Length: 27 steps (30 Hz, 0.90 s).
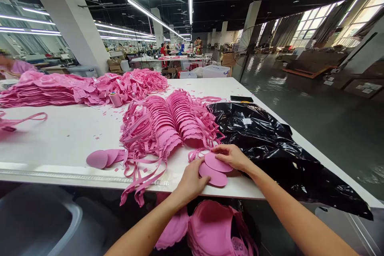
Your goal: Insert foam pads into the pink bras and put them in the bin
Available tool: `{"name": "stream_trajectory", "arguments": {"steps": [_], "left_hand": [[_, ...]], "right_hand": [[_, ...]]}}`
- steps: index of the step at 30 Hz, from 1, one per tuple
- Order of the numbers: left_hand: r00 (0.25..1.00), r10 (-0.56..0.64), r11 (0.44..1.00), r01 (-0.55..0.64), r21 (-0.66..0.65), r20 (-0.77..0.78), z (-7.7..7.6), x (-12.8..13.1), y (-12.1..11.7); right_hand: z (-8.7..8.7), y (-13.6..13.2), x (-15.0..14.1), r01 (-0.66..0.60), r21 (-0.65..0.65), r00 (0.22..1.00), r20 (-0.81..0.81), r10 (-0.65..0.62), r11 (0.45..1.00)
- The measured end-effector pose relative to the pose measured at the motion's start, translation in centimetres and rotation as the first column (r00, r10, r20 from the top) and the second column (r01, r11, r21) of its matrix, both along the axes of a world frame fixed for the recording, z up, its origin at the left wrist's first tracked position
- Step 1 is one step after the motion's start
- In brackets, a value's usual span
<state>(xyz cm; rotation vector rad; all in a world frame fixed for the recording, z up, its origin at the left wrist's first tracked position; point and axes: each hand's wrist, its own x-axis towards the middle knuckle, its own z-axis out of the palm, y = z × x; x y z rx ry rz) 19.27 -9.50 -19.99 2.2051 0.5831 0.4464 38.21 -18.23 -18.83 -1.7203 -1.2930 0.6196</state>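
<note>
Several flat pink oval pads lie overlapped near the front edge of the white table. My left hand rests on their left side, fingers curled on a pad's edge. My right hand presses down on the top pad from the right, fingers together. Just behind them stand two long rows of stacked pink bra cups with loose straps trailing over the table edge.
A black plastic bag lies crumpled to the right. More pink pads sit at the left front. Pink garment piles fill the far left beside a thread cone; a person sits there. A black phone lies behind. Pink bras sit below the table.
</note>
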Motion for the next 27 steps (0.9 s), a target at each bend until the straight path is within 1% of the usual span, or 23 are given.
{"name": "stream_trajectory", "arguments": {"steps": [3,7,12,15,18,21,24,27], "left_hand": [[1.0,0.015,1.0,-0.015,-0.004,0.001,0.2,0.1,-0.1],[0.998,0.043,0.999,-0.044,-0.025,-0.041,0.3,-0.4,0.0],[0.999,0.038,0.998,-0.038,-0.057,-0.003,0.3,-0.7,0.1],[0.999,0.029,0.996,-0.026,-0.086,0.043,0.2,-1.8,0.2],[0.994,0.05,0.995,-0.041,-0.089,0.097,0.3,-4.0,0.2],[0.984,0.112,0.993,-0.104,-0.062,0.14,0.4,-7.1,0.5],[0.96,0.223,0.975,-0.219,-0.043,0.172,0.7,-10.4,1.6],[0.902,0.368,0.926,-0.377,-0.003,0.225,1.4,-13.9,3.8]], "right_hand": [[-0.5,0.1,0.4,0.045,0.022,0.998,0.035,-0.046,0.999],[-0.9,-0.4,0.4,0.078,0.072,0.995,0.062,-0.082,0.994],[0.0,-1.7,-0.3,0.117,0.14,0.99,0.068,-0.127,0.983],[0.6,-3.4,-1.2,0.14,0.178,0.985,0.073,-0.155,0.974],[0.3,-5.4,-2.0,0.198,0.204,0.973,0.075,-0.217,0.959],[-0.7,-7.3,-2.6,0.29,0.196,0.941,0.119,-0.316,0.937],[-1.8,-8.5,-2.9,0.332,0.204,0.915,0.168,-0.367,0.921],[-2.6,-9.3,-3.6,0.332,0.238,0.894,0.229,-0.384,0.913]]}}
